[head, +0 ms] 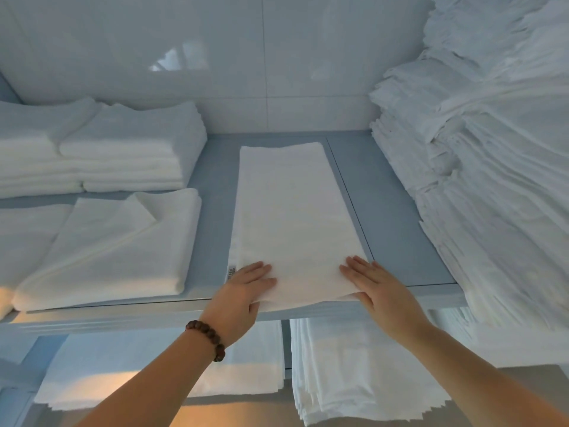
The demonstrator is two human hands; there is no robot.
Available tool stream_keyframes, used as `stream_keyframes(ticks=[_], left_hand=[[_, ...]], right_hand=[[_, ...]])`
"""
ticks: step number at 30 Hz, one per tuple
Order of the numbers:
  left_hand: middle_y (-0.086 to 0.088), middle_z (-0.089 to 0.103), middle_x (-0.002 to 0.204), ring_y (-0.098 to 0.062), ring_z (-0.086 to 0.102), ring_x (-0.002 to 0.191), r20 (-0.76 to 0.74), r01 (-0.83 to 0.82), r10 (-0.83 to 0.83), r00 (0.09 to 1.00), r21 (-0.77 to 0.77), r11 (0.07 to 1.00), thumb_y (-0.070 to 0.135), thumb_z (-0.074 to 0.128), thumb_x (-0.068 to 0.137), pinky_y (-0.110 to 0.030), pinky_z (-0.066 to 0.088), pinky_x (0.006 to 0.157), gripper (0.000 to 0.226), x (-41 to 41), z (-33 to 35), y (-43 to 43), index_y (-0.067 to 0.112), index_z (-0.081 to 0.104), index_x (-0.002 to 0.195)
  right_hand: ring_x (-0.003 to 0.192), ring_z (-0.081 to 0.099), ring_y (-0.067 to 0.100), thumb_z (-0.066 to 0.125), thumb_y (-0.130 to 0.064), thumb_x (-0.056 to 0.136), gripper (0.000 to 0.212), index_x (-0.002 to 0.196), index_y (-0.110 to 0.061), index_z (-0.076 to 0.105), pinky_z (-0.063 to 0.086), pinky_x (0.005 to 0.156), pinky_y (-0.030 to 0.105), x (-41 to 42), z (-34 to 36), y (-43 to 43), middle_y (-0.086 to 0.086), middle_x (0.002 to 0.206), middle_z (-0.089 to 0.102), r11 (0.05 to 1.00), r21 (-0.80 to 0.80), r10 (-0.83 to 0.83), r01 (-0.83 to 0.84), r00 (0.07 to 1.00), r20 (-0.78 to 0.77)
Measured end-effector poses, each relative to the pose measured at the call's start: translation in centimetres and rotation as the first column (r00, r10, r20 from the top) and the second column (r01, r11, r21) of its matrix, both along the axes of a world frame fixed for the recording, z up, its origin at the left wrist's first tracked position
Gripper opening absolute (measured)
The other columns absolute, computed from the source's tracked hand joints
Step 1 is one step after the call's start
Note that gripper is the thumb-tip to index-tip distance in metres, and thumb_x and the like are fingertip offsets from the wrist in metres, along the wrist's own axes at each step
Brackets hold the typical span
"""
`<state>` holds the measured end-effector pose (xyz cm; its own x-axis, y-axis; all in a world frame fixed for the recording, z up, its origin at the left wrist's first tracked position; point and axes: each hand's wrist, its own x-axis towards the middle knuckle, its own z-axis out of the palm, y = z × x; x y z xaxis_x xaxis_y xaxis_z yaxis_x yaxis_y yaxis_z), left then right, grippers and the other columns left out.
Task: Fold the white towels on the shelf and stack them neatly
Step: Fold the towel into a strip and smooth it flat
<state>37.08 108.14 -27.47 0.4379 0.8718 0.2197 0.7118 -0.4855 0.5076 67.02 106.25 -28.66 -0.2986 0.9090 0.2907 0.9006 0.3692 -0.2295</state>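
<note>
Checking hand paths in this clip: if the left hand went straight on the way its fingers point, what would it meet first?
The left hand rests on the long folded white towel, so that first; past it bare grey shelf, then probably the tall white linen pile on the right.

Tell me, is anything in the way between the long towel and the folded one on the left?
No, nothing visible. The left hand and right hand pinch the long towel at its near end, and only bare shelf lies between it and the folded towel.

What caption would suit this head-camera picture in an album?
Left hand and right hand pinch the near end of a long white towel on the shelf between linen stacks.
</note>
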Motion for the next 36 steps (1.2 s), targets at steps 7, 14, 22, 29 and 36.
stream_keyframes(ticks=[7,14,22,29,36], left_hand=[[0.009,0.041,0.14,-0.004,0.028,0.136,0.017,0.023,-0.022,1.0,-0.036,0.999,-0.014,0.045,0.077,-0.023,0.018,0.115,0.059,-1.9,0.3,1.2,0.015,0.058,0.126],[-0.001,0.049,0.138,-0.01,0.034,0.133,0.02,0.038,-0.038,0.999,0.012,0.999,-0.007,0.045,0.075,-0.02,0.02,0.113,0.053,-1.9,2.0,2.3,0.009,0.06,0.124],[-0.002,0.036,0.145,-0.009,0.024,0.137,-0.083,0.091,-0.088,0.993,0.039,0.995,-0.014,0.048,0.072,-0.022,0.015,0.115,0.064,-3.6,0.5,3.4,0.007,0.051,0.132],[0.009,0.035,0.144,-0.005,0.024,0.139,0.054,0.037,-0.036,0.998,-0.009,0.999,0.024,0.028,0.083,-0.012,0.011,0.113,0.056,-1.3,-0.2,0.6,0.012,0.052,0.133],[0.013,0.037,0.145,0.004,0.021,0.138,0.035,0.123,-0.122,0.992,-0.031,0.992,0.058,0.029,0.091,-0.012,0.014,0.113,0.059,-2.0,-0.6,-0.8,0.024,0.052,0.133]], right_hand=[[0.123,0.051,0.017,0.04,-0.03,0.091,0.045,0.13,-0.012,0.053,0.025,0.108,0.027,0.4,0.4,-0.2,0.004,0.133,0.056,1.0,-0.018,-0.015,0.016,1.0,0.023],[0.128,0.046,0.017,0.029,-0.017,0.086,0.052,0.134,-0.013,0.049,0.02,0.111,0.027,0.3,-0.1,-0.8,0.001,0.138,0.051,0.996,-0.024,-0.082,0.081,0.997,-0.016],[0.128,0.049,0.019,0.072,0.014,0.057,0.087,0.134,-0.019,0.048,0.013,0.112,0.035,-0.5,-0.8,-0.7,0.001,0.137,0.053,0.99,0.031,-0.138,0.134,0.967,0.212],[0.129,0.046,0.019,0.063,0.015,0.067,0.082,0.138,-0.021,0.042,0.027,0.113,0.039,-0.5,-0.5,-0.3,0.003,0.139,0.05,0.996,0.013,-0.087,0.086,0.992,0.091],[0.133,0.032,0.006,0.047,0.013,0.079,0.068,0.139,-0.019,0.044,0.011,0.112,0.022,1.0,-0.1,-1.6,-0.005,0.145,0.038,0.992,-0.093,-0.089,0.085,0.995,-0.039]])
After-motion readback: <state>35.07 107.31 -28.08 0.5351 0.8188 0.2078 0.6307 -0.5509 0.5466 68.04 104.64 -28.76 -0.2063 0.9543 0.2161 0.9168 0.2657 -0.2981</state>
